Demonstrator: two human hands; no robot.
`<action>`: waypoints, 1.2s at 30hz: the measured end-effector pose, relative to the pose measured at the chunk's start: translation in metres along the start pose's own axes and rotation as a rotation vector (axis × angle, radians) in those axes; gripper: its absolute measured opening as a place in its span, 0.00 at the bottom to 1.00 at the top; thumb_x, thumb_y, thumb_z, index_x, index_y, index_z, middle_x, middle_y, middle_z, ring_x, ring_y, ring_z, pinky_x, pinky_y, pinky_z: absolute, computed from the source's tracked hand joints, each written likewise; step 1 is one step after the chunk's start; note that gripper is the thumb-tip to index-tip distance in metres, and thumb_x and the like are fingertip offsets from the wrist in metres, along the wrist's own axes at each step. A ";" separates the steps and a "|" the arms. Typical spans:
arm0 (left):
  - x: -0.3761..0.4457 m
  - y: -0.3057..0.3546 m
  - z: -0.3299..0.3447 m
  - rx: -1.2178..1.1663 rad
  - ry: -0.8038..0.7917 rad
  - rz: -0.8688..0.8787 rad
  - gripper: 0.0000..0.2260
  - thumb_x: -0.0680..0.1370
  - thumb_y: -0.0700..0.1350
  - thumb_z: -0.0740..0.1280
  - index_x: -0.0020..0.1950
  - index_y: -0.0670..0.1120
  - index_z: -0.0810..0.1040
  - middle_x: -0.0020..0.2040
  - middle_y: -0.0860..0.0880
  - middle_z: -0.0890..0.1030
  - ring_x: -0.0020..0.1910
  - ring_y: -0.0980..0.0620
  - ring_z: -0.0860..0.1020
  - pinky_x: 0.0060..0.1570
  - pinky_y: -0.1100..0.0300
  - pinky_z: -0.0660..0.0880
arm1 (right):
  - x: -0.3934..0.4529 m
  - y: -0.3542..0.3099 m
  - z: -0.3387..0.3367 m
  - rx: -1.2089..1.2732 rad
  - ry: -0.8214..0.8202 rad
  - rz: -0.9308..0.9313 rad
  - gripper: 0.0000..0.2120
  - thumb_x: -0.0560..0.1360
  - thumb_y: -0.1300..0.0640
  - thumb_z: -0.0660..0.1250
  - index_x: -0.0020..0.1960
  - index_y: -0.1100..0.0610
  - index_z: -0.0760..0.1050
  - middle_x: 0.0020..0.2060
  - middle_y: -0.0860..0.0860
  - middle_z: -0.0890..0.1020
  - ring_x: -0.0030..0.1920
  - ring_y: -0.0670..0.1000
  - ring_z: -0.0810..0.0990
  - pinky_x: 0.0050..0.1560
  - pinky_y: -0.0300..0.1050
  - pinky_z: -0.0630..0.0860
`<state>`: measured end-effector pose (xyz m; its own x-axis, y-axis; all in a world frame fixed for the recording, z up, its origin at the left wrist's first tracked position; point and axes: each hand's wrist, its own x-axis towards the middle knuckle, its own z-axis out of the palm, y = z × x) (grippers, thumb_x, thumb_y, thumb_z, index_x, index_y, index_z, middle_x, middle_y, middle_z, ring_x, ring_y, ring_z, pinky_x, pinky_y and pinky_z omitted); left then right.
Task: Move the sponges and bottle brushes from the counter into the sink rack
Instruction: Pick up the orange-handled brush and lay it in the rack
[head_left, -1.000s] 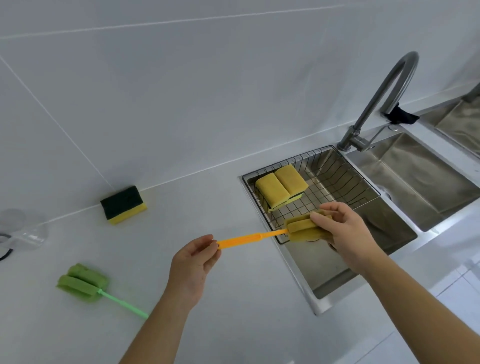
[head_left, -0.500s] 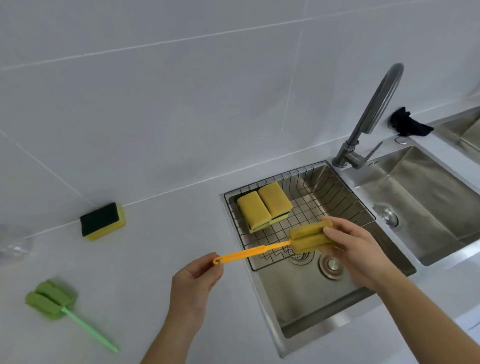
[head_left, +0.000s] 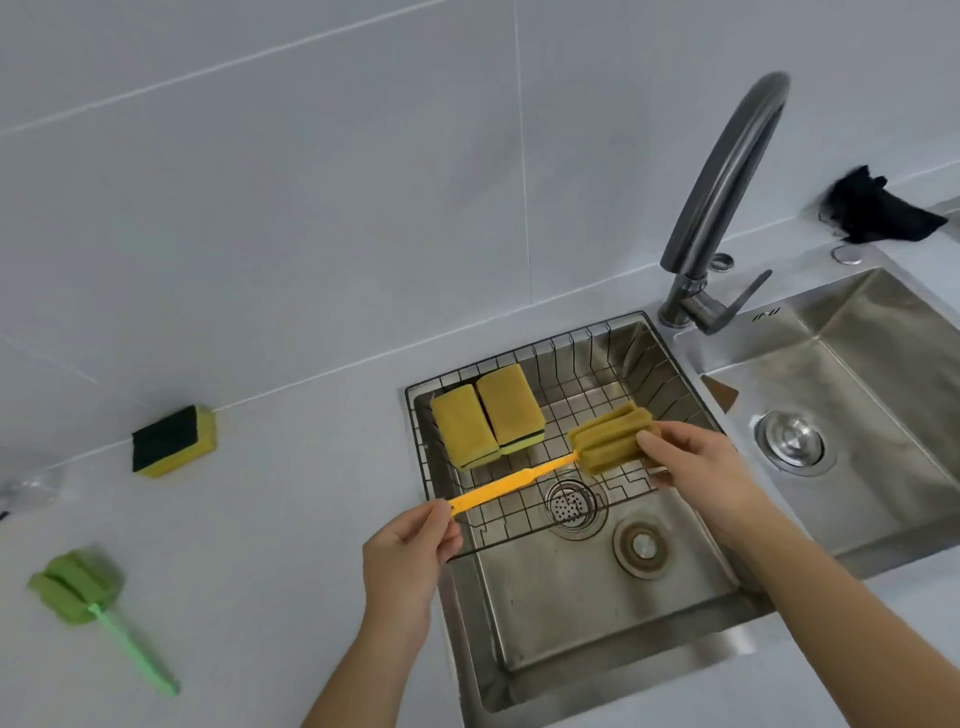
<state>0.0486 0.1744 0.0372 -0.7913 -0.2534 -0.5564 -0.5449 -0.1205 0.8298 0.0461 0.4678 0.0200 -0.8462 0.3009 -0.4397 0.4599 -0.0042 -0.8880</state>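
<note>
An orange bottle brush (head_left: 524, 478) with a yellow sponge head hangs over the wire sink rack (head_left: 597, 348). My left hand (head_left: 410, 551) pinches the handle's end and my right hand (head_left: 696, 467) grips the sponge head. Two yellow sponges (head_left: 485, 413) lie side by side in the rack's back left corner. On the counter at the left sit a yellow sponge with a dark scouring side (head_left: 174, 441) near the wall and a green bottle brush (head_left: 88, 592).
The rack spans the back half of the left steel basin (head_left: 597, 613). A curved grey faucet (head_left: 722, 208) rises behind it. A second basin (head_left: 857, 415) lies to the right, with a black cloth (head_left: 878, 210) behind it. The counter (head_left: 260, 571) runs left.
Both hands have carried the orange brush to the right, from over the counter's edge to over the rack. The view has shifted along with them.
</note>
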 end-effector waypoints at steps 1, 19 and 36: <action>0.000 -0.001 0.005 0.003 0.007 -0.005 0.04 0.75 0.37 0.70 0.49 0.40 0.84 0.39 0.42 0.83 0.37 0.50 0.81 0.38 0.61 0.82 | 0.005 0.002 0.000 -0.042 0.035 0.003 0.05 0.76 0.54 0.69 0.50 0.52 0.83 0.43 0.55 0.85 0.46 0.55 0.83 0.49 0.52 0.82; 0.049 -0.020 0.080 0.264 0.061 -0.188 0.09 0.76 0.36 0.68 0.43 0.51 0.80 0.41 0.45 0.82 0.41 0.50 0.80 0.47 0.57 0.77 | 0.091 0.006 -0.001 -0.532 0.022 0.021 0.18 0.77 0.51 0.66 0.66 0.54 0.72 0.53 0.53 0.81 0.46 0.48 0.77 0.45 0.41 0.72; 0.096 -0.034 0.103 0.408 0.016 -0.350 0.09 0.77 0.38 0.66 0.39 0.51 0.75 0.40 0.44 0.73 0.41 0.49 0.71 0.45 0.56 0.69 | 0.128 0.021 0.012 -0.659 -0.007 -0.025 0.22 0.78 0.54 0.65 0.71 0.55 0.69 0.60 0.55 0.79 0.52 0.50 0.75 0.53 0.44 0.72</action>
<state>-0.0375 0.2527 -0.0488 -0.5406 -0.2797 -0.7934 -0.8413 0.1821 0.5090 -0.0558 0.4944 -0.0564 -0.8594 0.2876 -0.4227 0.5068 0.5879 -0.6305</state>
